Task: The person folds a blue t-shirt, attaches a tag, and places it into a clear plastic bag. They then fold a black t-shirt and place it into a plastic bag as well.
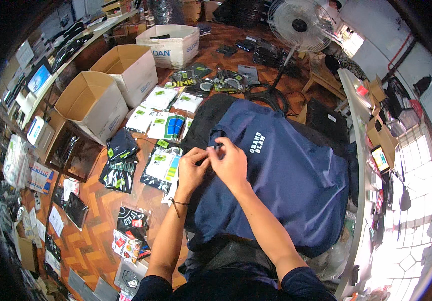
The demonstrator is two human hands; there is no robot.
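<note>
A navy T-shirt [296, 170] with white lettering on its chest lies spread in front of me, its collar toward the left. At the collar my left hand [193, 169] and my right hand [230, 164] meet, thumbs and fingertips pinched close together. Something small and dark shows by the right fingertips, too small to name. What the left fingers pinch is hidden. Black cloth [210, 113] lies beneath and beyond the shirt's collar side. A dark band circles my left wrist.
Bagged shirts [163, 125] lie in groups on the wooden floor to the left. Open cartons [93, 108] stand behind them. A pedestal fan [300, 25] stands at the back. A long white table [354, 150] edges the right side, with boxes on it.
</note>
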